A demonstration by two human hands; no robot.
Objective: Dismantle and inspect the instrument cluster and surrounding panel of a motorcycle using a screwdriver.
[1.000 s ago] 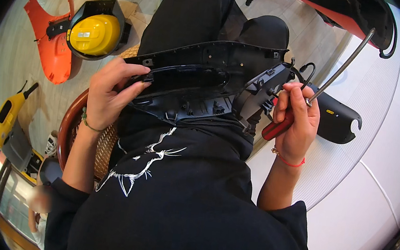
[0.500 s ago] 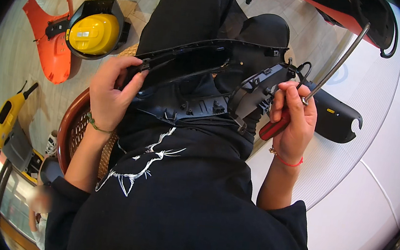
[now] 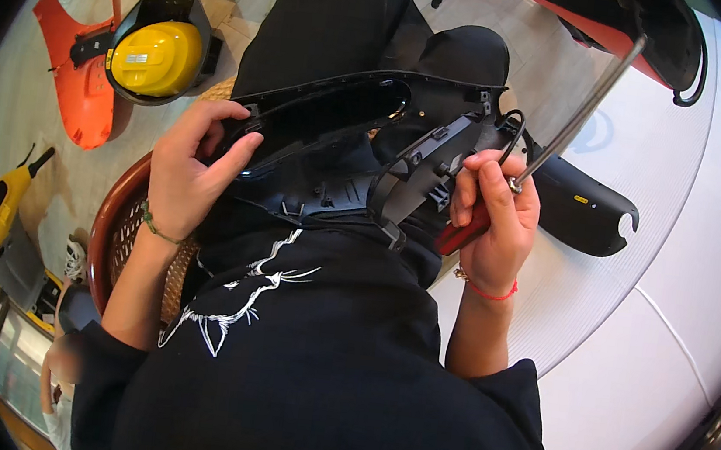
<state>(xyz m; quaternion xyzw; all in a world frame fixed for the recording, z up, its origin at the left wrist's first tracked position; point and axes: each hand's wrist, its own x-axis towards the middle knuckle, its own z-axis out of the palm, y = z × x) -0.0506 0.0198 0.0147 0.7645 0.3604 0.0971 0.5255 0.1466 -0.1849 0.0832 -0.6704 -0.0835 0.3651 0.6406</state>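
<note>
Across my lap lies a long, curved black plastic shell [image 3: 329,188], its hollow inside facing up. My left hand [image 3: 196,155] grips its left end, thumb and forefinger on either side of the edge, the other fingers partly hidden. A smaller black bracket [image 3: 424,166] with clips stands tilted over the shell's right part. Beside it my right hand [image 3: 502,214] is closed around a screwdriver [image 3: 579,112]; its red handle shows below the palm and its long metal shaft points up and right. A thin black cable [image 3: 520,123] loops above that hand's fingers.
At right, a black plastic cover [image 3: 587,205] rests on a white table [image 3: 597,311]. A red-and-black part [image 3: 593,21] lies beyond. On the floor at left are an orange panel [image 3: 84,95], a yellow domed part [image 3: 158,59] and a yellow-grey machine [image 3: 11,206]. A brown basket [image 3: 112,243] stands beside me.
My right hand has moved a little left with the screwdriver. The bracket has shifted left and tilted over the shell. My left thumb and forefinger are slightly farther apart at the shell's end.
</note>
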